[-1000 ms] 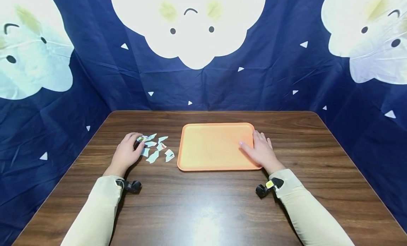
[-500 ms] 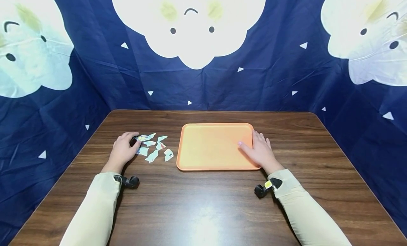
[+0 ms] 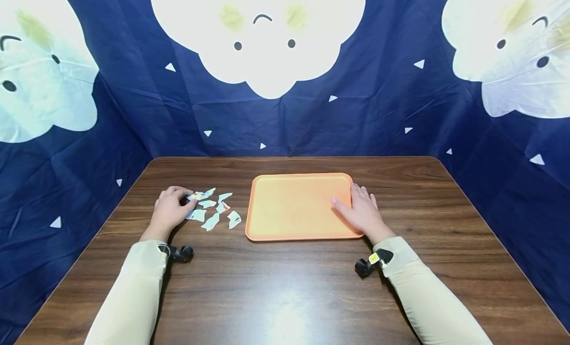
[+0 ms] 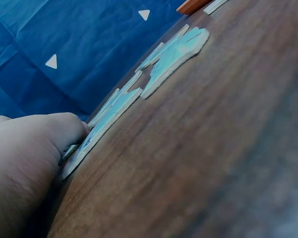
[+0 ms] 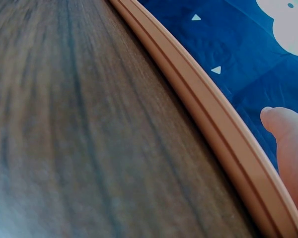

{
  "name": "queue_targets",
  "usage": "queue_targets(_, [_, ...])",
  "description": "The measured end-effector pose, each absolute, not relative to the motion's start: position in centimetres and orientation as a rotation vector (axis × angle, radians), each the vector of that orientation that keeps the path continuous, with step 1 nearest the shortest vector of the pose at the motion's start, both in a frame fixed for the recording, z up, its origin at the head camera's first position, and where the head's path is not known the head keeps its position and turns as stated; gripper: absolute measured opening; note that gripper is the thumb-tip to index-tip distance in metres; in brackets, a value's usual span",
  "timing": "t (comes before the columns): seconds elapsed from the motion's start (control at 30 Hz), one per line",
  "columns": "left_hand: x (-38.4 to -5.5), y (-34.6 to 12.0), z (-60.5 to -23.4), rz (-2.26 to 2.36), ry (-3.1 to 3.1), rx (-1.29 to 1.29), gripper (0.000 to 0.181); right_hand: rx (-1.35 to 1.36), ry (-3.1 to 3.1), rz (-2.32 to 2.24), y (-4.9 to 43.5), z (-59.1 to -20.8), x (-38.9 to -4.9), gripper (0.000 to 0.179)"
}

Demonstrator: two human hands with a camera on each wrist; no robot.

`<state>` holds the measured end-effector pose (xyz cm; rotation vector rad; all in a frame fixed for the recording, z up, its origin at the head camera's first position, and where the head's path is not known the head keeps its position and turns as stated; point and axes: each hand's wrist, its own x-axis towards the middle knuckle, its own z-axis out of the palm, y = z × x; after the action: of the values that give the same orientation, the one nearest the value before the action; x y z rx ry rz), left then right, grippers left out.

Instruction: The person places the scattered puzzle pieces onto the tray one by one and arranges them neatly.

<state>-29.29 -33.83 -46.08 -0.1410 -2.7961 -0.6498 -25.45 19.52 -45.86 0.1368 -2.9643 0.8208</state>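
Note:
In the head view my left hand (image 3: 169, 210) lies at the left end of a loose group of flat, irregular puzzle pieces, pale blue with some coloured print. Its forefinger and thumb reach a colourful piece (image 3: 201, 194) at the back and a pale blue one (image 3: 196, 215) nearer me, with a gap between the two digits. The left wrist view has the thumb (image 4: 69, 128) right at the edge of a blue puzzle piece (image 4: 111, 114). My right hand (image 3: 364, 211) rests at the right rim of an orange tray (image 3: 299, 237), fingers extended along the rim and thumb over the tray's inside.
More puzzle pieces, such as a single one (image 3: 234, 219) near the tray, lie between my left hand and the tray. Dark wood table (image 3: 249, 285) surrounds them. A blue curtain (image 3: 307, 127) with white clouds stands behind the table and along both sides.
My left hand has drawn slightly left, uncovering more of the pale blue piece by its thumb. The right hand keeps its place on the tray's edge. The head view has shifted a little.

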Motion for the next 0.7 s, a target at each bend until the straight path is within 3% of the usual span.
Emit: queue_targets(0.7, [-29.5, -33.0, -45.8, -0.622, -2.693, -0.091, 0.036, 0.132, -2.964, 0.836, 19.6, -45.9, -25.6, 0.104])
